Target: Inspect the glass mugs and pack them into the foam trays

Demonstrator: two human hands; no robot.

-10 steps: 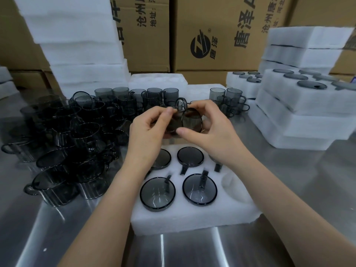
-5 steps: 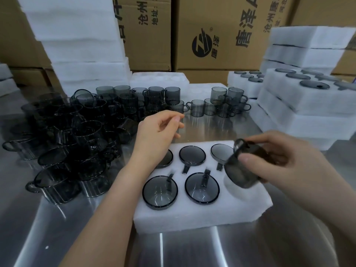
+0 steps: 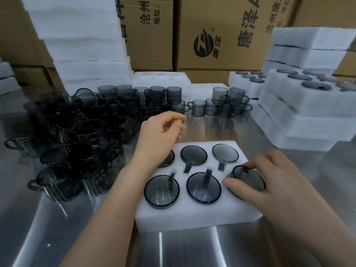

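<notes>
A white foam tray (image 3: pixel 192 214) lies on the steel table in front of me, with smoky grey glass mugs sunk in its pockets. My right hand (image 3: pixel 273 185) grips one mug (image 3: pixel 248 179) that sits low in the tray's front right pocket. My left hand (image 3: pixel 159 135) hovers above the tray's back left corner, fingers loosely curled, holding nothing, and hides part of the mug beneath it. A heap of loose grey mugs (image 3: pixel 73 132) covers the table to the left.
More mugs (image 3: pixel 221 105) stand in a row behind the tray. Packed foam trays (image 3: pixel 300 120) are stacked at the right, empty foam trays (image 3: pixel 81 45) tower at the back left, and cardboard boxes (image 3: pixel 221 35) line the rear.
My right hand carried the mug from in front of me down and right into the tray's front right pocket. My left hand let go of it and stayed raised over the tray's back left.
</notes>
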